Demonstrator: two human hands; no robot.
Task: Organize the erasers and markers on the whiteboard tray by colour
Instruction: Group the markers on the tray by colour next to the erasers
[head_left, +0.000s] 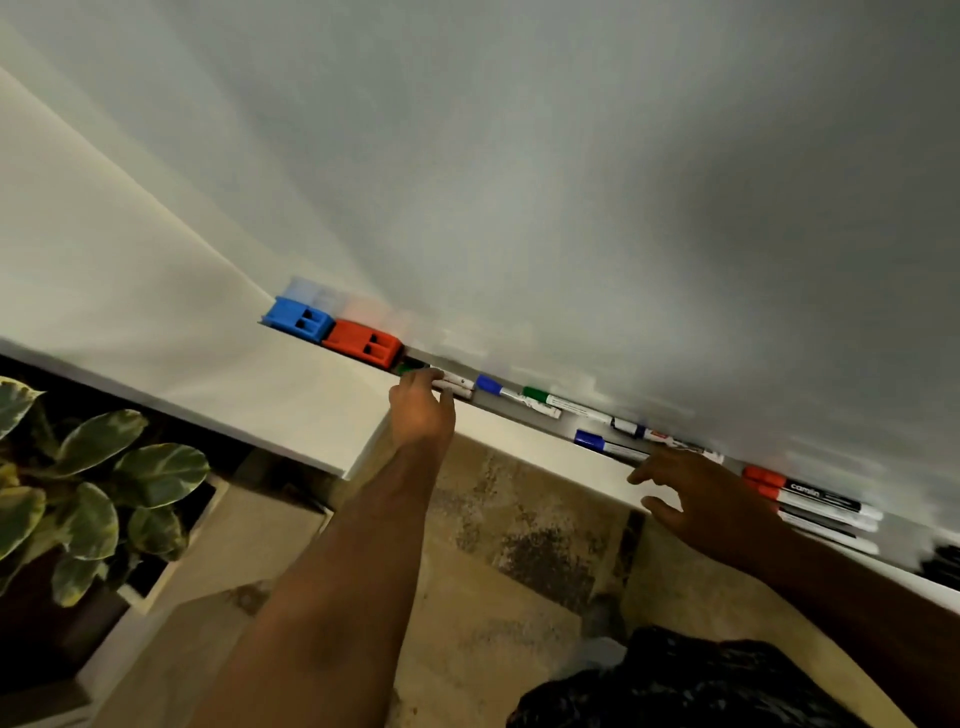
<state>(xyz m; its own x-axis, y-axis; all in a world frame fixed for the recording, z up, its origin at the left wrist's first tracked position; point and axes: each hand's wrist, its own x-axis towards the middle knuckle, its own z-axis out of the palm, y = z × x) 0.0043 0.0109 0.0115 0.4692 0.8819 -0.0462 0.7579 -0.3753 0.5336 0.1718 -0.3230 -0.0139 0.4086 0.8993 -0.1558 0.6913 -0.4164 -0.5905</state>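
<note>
Left hand (422, 410): fingers (445, 400) closed on white markers (457, 387) on tray (519, 421). Right hand (691, 499): fingers (644, 475) spread, empty, just below blue marker (602, 444).

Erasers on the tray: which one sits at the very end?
The blue eraser. It sits at the tray's far left end; the red eraser is beside it, nearer the markers.

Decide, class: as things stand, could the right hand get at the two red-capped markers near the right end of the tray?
Probably yes. The right hand hovers open at the tray edge, just left of the red-capped markers. Nothing lies over them, and they sit at the front of the tray.
</note>
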